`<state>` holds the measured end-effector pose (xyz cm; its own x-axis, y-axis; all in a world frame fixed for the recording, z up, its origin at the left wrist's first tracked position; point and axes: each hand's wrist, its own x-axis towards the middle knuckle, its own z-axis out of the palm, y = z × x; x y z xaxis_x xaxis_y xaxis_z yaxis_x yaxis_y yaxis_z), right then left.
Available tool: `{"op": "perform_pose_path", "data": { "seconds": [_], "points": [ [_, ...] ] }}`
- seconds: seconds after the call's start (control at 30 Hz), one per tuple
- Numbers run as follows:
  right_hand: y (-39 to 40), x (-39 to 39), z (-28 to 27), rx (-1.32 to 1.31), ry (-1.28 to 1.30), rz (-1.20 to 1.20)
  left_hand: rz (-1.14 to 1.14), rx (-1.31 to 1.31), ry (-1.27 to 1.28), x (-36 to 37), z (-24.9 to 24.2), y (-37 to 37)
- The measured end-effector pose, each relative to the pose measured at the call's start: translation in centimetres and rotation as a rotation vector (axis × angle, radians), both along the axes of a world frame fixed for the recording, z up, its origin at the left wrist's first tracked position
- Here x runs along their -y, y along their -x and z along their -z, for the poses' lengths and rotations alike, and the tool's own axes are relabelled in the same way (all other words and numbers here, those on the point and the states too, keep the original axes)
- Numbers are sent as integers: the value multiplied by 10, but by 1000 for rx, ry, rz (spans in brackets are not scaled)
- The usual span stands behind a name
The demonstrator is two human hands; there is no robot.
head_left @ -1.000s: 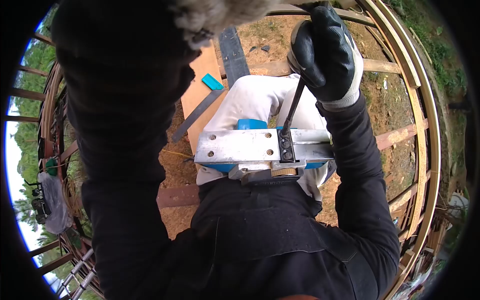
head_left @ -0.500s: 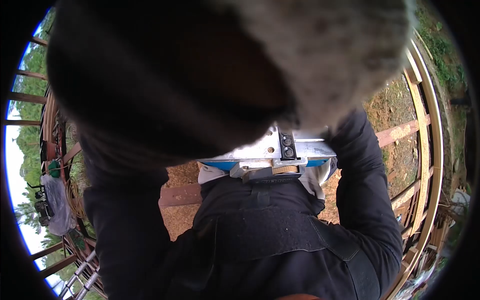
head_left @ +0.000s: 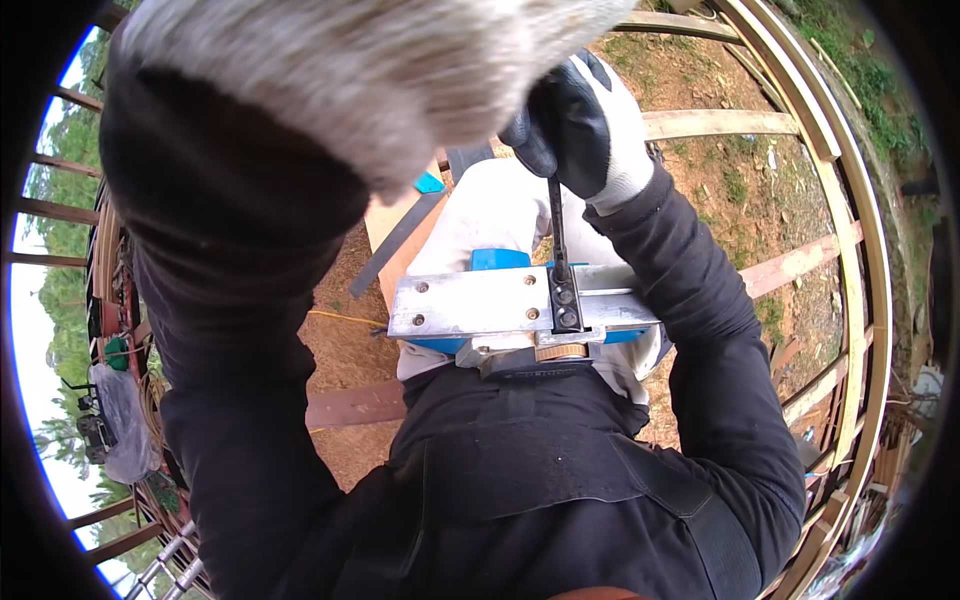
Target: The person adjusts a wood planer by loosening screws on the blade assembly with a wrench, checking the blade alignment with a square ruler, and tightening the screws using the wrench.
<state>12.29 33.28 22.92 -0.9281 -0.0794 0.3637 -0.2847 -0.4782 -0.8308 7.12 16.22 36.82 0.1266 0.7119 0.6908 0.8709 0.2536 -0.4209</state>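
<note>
A blue electric hand planer [head_left: 465, 300] lies upside down across my lap, its silver metal sole facing up. Bolts [head_left: 566, 297] show in the dark cutter slot, beside a brass-coloured knob [head_left: 562, 352] at the front edge. My right hand [head_left: 590, 130], in a white glove with black coating, is closed on a slim dark wrench [head_left: 558, 225] whose lower end meets the bolt area. My left hand [head_left: 380, 80], in a pale glove, is raised very close to the camera and smeared by motion; its fingers cannot be made out.
Beyond my knees lie a wooden board [head_left: 385, 225] and a dark flat strip [head_left: 400, 240]. A reddish beam [head_left: 355, 403] passes beneath me, above brown ground. Curving timber rails [head_left: 845, 200] run on the right. A clear plastic bag [head_left: 130, 425] hangs at left.
My left hand has lifted up and left, uncovering the planer's sole. My right hand and the wrench, hidden before, now show.
</note>
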Motion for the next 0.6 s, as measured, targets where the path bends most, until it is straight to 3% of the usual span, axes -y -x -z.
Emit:
{"op": "perform_pose_path", "data": {
  "seconds": [0.13,0.2,0.27,0.33,0.4,0.53,0.6],
  "points": [
    [27,-7,-14,-52,-19,-86,-12,-71,-38,-4,1,3],
    [40,-17,-15,-181,-266,505,-7,-117,-62,-7,1,4],
    [62,-37,-34,-621,-557,1007,-15,-175,-96,-4,-1,3],
    [80,-52,-65,-994,-901,978,-31,-204,-133,-12,-4,1],
    [85,-49,-92,-1156,-1205,906,-99,-98,-140,-26,-18,-15],
    [71,-50,-102,-988,-1214,822,-283,302,-115,-43,-39,-58],
    [64,-58,-98,-876,-1137,776,-128,295,-89,-33,-49,-60]
  ]
}}
